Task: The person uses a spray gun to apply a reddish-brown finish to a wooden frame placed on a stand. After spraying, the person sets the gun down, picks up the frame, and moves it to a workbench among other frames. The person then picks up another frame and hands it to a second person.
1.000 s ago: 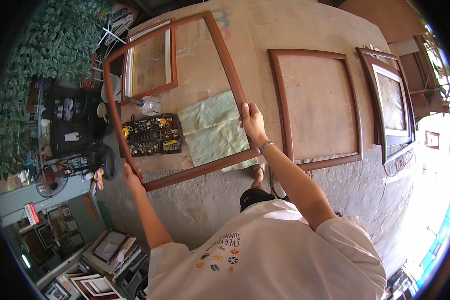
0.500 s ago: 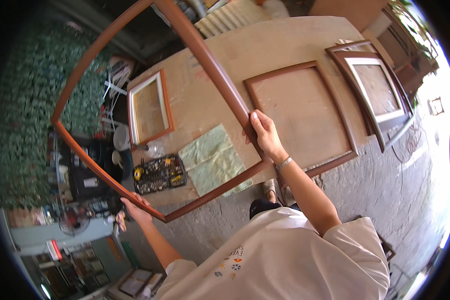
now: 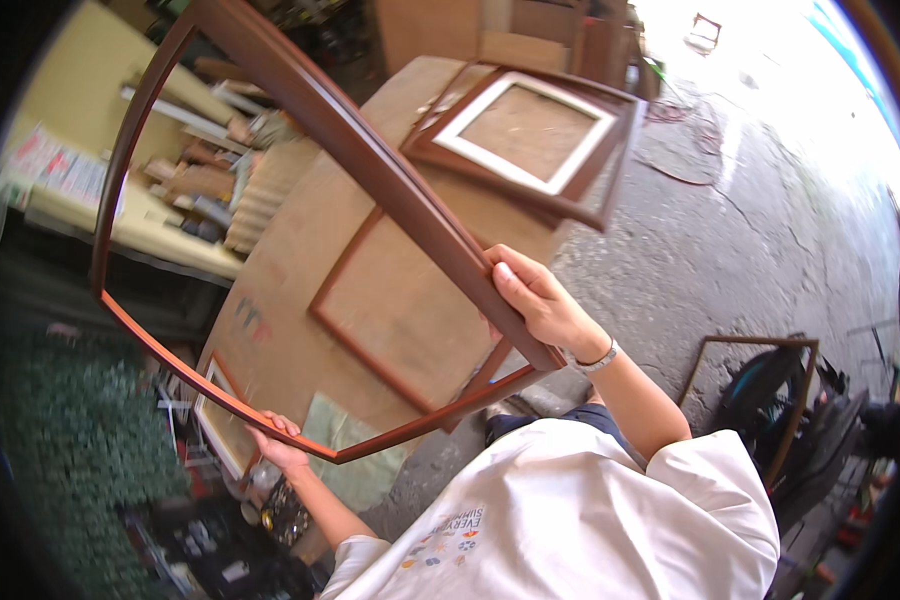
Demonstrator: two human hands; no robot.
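A large brown picture frame [image 3: 400, 200] is held up in front of me, tilted, with nothing filling its opening. My right hand [image 3: 542, 303] grips its long right side near the lower corner, thumb on top. My left hand [image 3: 278, 441] is closed around the lower left side. Through the opening, another brown frame [image 3: 346, 260] shows lying flat on the tan worktable [image 3: 280, 250]. A pale green cloth [image 3: 365, 490] lies on the table's near part, partly hidden by the held frame. Next to my left hand is a frame with a white inner border [image 3: 215, 425], also partly covered.
Stacked frames [image 3: 595, 170], the top one white-bordered, overhang the table's far right corner. Wood offcuts [image 3: 195, 180] and a corrugated panel [image 3: 270, 190] are beyond the table. Black bags [image 3: 805, 430] and an upright thin frame [image 3: 698, 370] stand on the concrete floor at right.
My view has swung to the right, bringing the bags and more floor in. Both hands still hold the large frame, which now covers other parts of the table.
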